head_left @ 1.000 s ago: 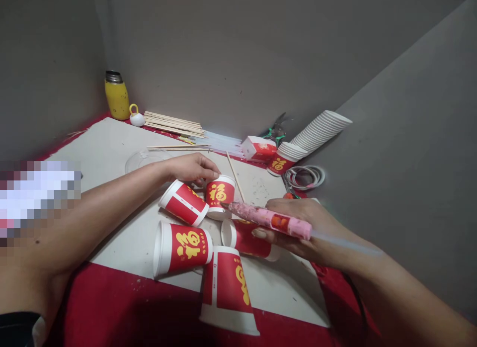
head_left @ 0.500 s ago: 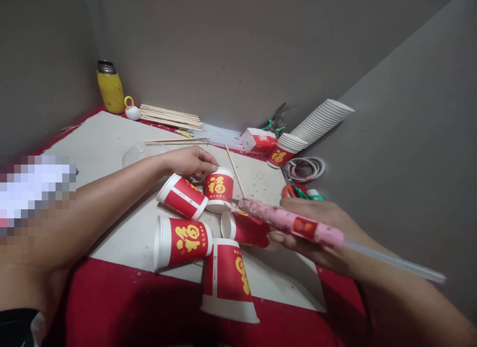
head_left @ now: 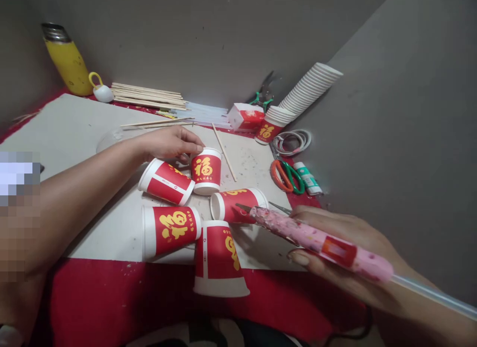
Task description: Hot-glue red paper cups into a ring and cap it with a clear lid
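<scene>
Several red paper cups with gold characters lie joined in a ring (head_left: 194,208) on a white board (head_left: 67,133). My left hand (head_left: 169,143) rests on the top of the ring, fingers curled over the rim of the upright-facing cup (head_left: 206,170) and the cup beside it (head_left: 166,182). My right hand (head_left: 346,252) is closed around a pink glue gun (head_left: 316,240) with a clear glue stick (head_left: 436,297) out its back. The gun's nozzle points left, close to the cup lying on its side (head_left: 238,205).
A leaning stack of white cups (head_left: 301,96) stands at the back right, with a small red box (head_left: 246,117), pliers (head_left: 265,93), coiled wire (head_left: 292,140), scissors (head_left: 285,175) and a glue tube (head_left: 306,177). Wooden sticks (head_left: 147,96) and a yellow bottle (head_left: 67,58) sit at the back left.
My right hand has drawn the glue gun back and down to the right, away from the upper cup. The camera view shifted downward. My left hand stays on the cups.
</scene>
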`<act>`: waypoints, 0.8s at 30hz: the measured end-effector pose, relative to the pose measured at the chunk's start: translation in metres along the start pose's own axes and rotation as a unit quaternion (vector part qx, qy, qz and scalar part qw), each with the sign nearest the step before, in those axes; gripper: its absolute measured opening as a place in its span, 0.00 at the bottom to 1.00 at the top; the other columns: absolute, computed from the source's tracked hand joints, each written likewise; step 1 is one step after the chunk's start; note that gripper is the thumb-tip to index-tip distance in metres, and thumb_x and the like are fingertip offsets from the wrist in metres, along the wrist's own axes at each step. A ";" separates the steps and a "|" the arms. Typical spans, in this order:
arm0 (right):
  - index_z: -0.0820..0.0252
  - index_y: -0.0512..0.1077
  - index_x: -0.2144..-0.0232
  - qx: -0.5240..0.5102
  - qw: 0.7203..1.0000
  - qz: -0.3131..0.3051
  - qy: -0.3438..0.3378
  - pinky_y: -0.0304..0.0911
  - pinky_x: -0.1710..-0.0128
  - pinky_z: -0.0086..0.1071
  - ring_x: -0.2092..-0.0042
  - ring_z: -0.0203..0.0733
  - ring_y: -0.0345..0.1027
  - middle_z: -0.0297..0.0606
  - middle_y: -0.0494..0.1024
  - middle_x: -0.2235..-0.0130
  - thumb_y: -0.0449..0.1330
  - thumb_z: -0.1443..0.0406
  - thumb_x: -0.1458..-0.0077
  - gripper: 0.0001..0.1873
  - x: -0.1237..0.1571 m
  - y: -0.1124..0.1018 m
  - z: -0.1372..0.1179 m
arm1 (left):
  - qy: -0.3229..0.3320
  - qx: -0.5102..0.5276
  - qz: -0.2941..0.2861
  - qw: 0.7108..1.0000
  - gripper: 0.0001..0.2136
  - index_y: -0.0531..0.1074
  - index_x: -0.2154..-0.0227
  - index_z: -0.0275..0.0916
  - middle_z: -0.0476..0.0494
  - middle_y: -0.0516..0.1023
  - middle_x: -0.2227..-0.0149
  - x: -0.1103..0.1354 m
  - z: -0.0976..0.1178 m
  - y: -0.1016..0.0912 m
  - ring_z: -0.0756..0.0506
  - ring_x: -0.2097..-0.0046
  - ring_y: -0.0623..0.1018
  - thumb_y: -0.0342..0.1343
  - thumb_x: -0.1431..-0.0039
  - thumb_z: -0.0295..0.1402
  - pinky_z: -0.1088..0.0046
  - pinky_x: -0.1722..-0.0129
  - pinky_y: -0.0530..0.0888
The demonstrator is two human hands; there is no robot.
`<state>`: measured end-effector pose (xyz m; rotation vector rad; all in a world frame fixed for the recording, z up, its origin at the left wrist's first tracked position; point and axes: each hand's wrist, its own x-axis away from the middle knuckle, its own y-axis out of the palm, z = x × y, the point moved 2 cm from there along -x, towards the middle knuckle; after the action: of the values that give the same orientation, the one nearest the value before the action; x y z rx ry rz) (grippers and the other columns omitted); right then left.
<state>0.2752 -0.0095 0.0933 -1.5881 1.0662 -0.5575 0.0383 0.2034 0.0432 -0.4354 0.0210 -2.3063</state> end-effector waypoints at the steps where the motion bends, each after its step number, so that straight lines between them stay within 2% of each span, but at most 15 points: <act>1: 0.51 0.60 0.72 -0.006 1.000 0.004 -0.013 0.62 0.80 0.34 0.78 0.40 0.66 0.36 0.72 0.75 0.55 0.56 0.36 0.13 0.000 0.001 0.000 | 0.001 0.001 -0.001 1.000 0.06 0.81 0.71 0.37 0.49 0.76 0.76 -0.001 0.000 0.000 0.52 0.75 0.70 0.68 0.51 0.33 0.75 0.73 0.66; 7: 0.54 0.63 0.70 0.037 0.999 -0.006 -0.037 0.62 0.77 0.32 0.76 0.39 0.66 0.36 0.72 0.74 0.55 0.60 0.36 0.10 -0.001 0.006 0.003 | -0.008 0.006 -0.015 1.000 0.06 0.81 0.70 0.36 0.49 0.75 0.76 -0.002 0.000 -0.001 0.52 0.75 0.70 0.67 0.50 0.33 0.75 0.72 0.66; 10: 0.55 0.64 0.69 0.047 0.998 -0.011 -0.030 0.59 0.76 0.32 0.75 0.38 0.63 0.34 0.70 0.74 0.56 0.61 0.37 0.08 0.003 0.010 0.006 | 0.013 -0.025 -0.002 1.000 0.06 0.82 0.67 0.36 0.47 0.78 0.71 0.001 0.006 -0.004 0.50 0.71 0.74 0.65 0.48 0.32 0.74 0.68 0.68; 13: 0.55 0.63 0.69 0.030 0.999 -0.002 -0.017 0.57 0.76 0.31 0.75 0.37 0.61 0.32 0.68 0.74 0.57 0.60 0.37 0.10 0.007 0.013 0.009 | 0.055 -0.050 0.029 0.997 0.08 0.82 0.63 0.36 0.44 0.81 0.65 0.003 0.012 -0.009 0.47 0.63 0.79 0.64 0.45 0.32 0.72 0.61 0.72; 17: 0.54 0.62 0.70 0.012 1.000 -0.011 -0.010 0.55 0.75 0.32 0.75 0.37 0.60 0.32 0.67 0.74 0.56 0.58 0.36 0.12 0.009 0.015 0.009 | 0.133 -0.060 0.091 0.985 0.09 0.80 0.60 0.35 0.43 0.81 0.65 0.009 0.024 -0.009 0.45 0.59 0.80 0.64 0.44 0.30 0.67 0.55 0.74; 21: 0.54 0.66 0.70 0.019 0.999 -0.036 0.010 0.55 0.74 0.33 0.74 0.38 0.61 0.34 0.69 0.73 0.55 0.57 0.35 0.12 0.009 0.017 0.010 | 0.225 -0.072 0.147 0.960 0.06 0.80 0.63 0.34 0.45 0.79 0.69 0.022 0.041 0.005 0.46 0.60 0.81 0.59 0.41 0.27 0.68 0.56 0.75; 24: 0.56 0.70 0.65 0.028 0.999 -0.030 0.013 0.55 0.75 0.34 0.74 0.39 0.63 0.36 0.71 0.72 0.53 0.54 0.34 0.14 0.009 0.018 0.010 | 0.278 -0.075 0.145 0.947 0.04 0.79 0.66 0.35 0.46 0.79 0.71 0.032 0.050 0.019 0.46 0.63 0.81 0.59 0.42 0.25 0.68 0.58 0.77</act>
<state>0.2813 -0.0125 0.0715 -1.5709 1.0163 -0.6434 0.0469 0.1728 0.0976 0.1523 0.5071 -2.0678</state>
